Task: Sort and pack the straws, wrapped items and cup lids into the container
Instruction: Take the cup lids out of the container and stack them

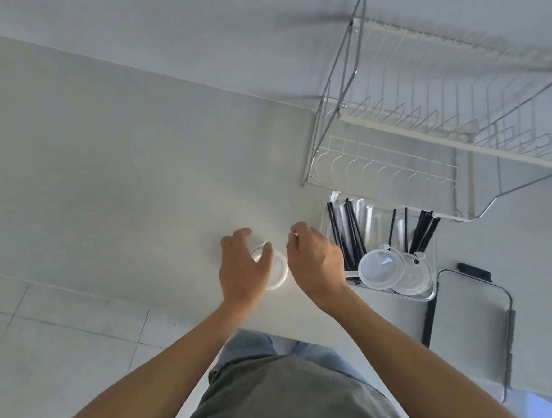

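Note:
A white cup lid lies flat on the white counter. My left hand is spread over its left half, with the thumb resting on its top. My right hand hovers just right of the lid with its fingers loosely curled and nothing visible in them. Further right stands a clear container. It holds black straws, a second bunch of black straws, white wrapped items and clear cup lids.
A white wire dish rack stands behind the container against the wall. A grey tray with a metal frame and a small black object lie to the container's right. The counter's front edge runs by my waist, with tiled floor at lower left.

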